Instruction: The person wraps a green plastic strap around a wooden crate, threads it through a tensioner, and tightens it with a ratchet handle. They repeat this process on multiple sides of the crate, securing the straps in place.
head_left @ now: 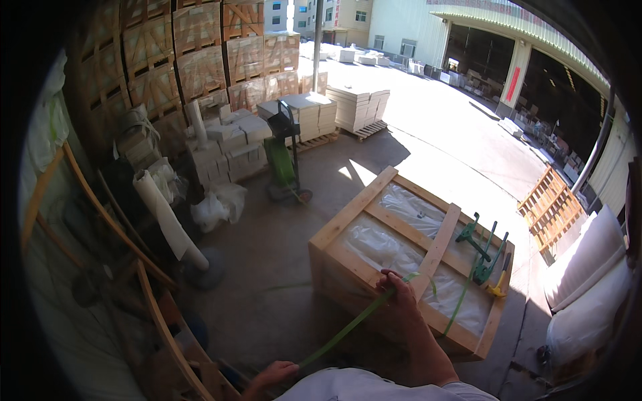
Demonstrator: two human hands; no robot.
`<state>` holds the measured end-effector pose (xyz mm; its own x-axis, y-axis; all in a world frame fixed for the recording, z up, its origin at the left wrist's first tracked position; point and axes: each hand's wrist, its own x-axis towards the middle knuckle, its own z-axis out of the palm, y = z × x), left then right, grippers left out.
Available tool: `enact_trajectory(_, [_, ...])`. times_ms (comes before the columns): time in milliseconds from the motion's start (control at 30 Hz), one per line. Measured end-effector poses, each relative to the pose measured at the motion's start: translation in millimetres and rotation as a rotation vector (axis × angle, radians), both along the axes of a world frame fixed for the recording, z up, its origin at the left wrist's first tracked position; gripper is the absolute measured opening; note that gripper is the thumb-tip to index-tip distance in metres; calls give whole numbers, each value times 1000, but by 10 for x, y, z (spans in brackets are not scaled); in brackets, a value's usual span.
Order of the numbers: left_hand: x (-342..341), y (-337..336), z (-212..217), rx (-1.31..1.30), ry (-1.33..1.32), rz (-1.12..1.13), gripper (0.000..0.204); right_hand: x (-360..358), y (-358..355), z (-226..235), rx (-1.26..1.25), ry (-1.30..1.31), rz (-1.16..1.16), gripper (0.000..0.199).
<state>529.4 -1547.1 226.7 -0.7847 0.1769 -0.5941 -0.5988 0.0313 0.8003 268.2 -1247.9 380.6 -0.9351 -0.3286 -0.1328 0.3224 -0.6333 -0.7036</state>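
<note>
At crate (436, 250) edge, I see right hand (399, 290) gripping green strap (350, 325), likely for tension; left hand (279, 372) beside it, grip unclear

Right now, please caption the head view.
A green strap running from right hand to left hand by a wooden crate.

wooden crate (438, 248): pale, slatted top | green strap (351, 323): flat, slanting, partly over crate

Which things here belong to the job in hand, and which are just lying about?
Job, apparently:
green strap in the right hand
wooden crate
green tools on top

Lying about, seemingly:
white roll
crumpled plastic
slatted pallet
</note>
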Motion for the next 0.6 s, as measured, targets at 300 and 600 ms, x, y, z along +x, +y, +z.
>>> enact_trajectory(300, [-400,356,573,249,-67,70,29,-8,-72,-494,954,292,444,31])
enact_trajectory(600, [-336,322,209,-64,34,38,31,-134,177,-1276,873,301,482,32])
